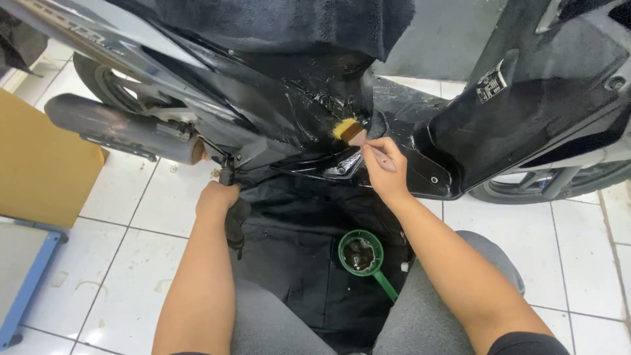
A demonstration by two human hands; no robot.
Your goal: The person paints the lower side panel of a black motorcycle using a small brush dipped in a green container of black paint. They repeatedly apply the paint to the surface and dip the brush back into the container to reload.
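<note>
A black scooter (526, 105) stands side-on in front of me on a white tiled floor. My right hand (384, 167) is closed on a small brush (346, 129) with yellowish bristles, pressed against the wet, glossy black panel (309, 112) under the seat. My left hand (215, 197) grips the dark folding footrest (235, 220) low on the frame. A green ladle-like scoop (360, 253) with dark liquid lies on a black cloth (296, 263) between my knees.
The scooter's grey exhaust pipe (118, 128) runs to the left, with the rear wheel (108, 82) behind it. A tan cardboard box (39, 164) and a blue-edged grey board (23, 276) sit at the left. The front wheel (559, 184) is at right.
</note>
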